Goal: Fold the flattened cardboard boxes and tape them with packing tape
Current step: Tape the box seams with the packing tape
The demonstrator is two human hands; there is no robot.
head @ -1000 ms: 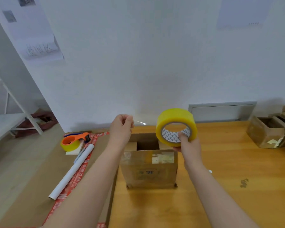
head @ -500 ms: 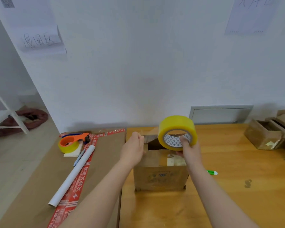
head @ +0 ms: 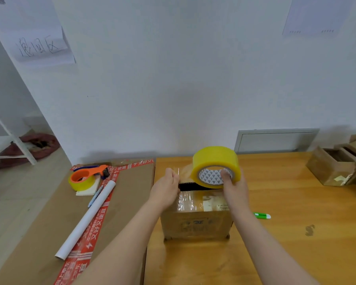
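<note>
A small brown cardboard box point(head: 195, 223) stands upright on the wooden table point(head: 296, 233), its top flaps partly apart with a dark gap showing. My right hand point(head: 233, 187) grips a yellow roll of packing tape point(head: 216, 166) just above the box's far top edge, fingers hooked in its core. My left hand point(head: 167, 188) pinches the clear free end of the tape at the box's top left corner. A short stretch of tape spans between the two hands.
A large flat cardboard sheet point(head: 49, 233) with red printed tape lies at the left, bearing an orange tape dispenser point(head: 86, 177), a white tube point(head: 86, 219) and a pen. A green marker point(head: 262, 215) lies right of the box. More small boxes point(head: 337, 165) stand at the far right.
Both hands have come down from above the box to its top. The left hand moved in toward the roll, and the pulled tape now reaches the box's top left.
</note>
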